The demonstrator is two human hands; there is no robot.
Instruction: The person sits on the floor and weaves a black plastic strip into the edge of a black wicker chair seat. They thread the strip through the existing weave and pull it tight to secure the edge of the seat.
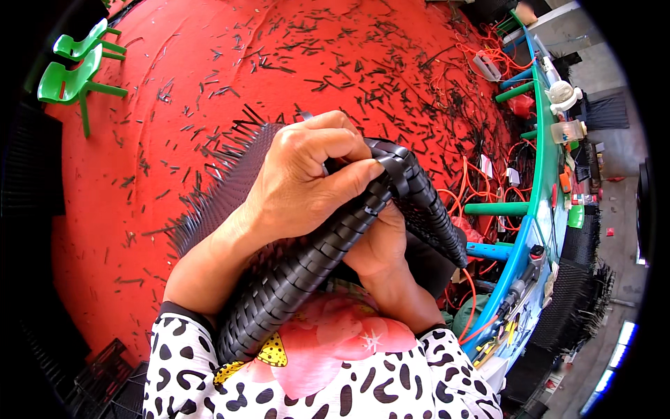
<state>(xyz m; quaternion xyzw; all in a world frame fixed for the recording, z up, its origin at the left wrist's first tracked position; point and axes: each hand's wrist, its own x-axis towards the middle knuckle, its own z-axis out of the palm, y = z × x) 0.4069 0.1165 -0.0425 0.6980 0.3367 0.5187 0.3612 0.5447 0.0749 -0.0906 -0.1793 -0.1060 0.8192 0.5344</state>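
A black woven plastic-strip piece [300, 262] lies across my lap, its thick wrapped edges meeting at a corner in front of me. My left hand [307, 174] is closed over that corner, thumb and fingers pinching a flat black strip [396, 171]. Below the rim, my right hand [377, 241] reaches in from the lower right and touches the woven piece near the same corner. Its fingers are hidden behind the rim. A flat woven part [227, 185] with loose strip ends sticking out spreads beyond my left forearm.
Black strip scraps litter the red floor [167, 140]. Green plastic chairs [70, 80] stand at far left. On the right runs a green and blue table [537, 174] bearing a power tool [520, 283] and small containers. Orange tubing [469, 293] hangs beside it.
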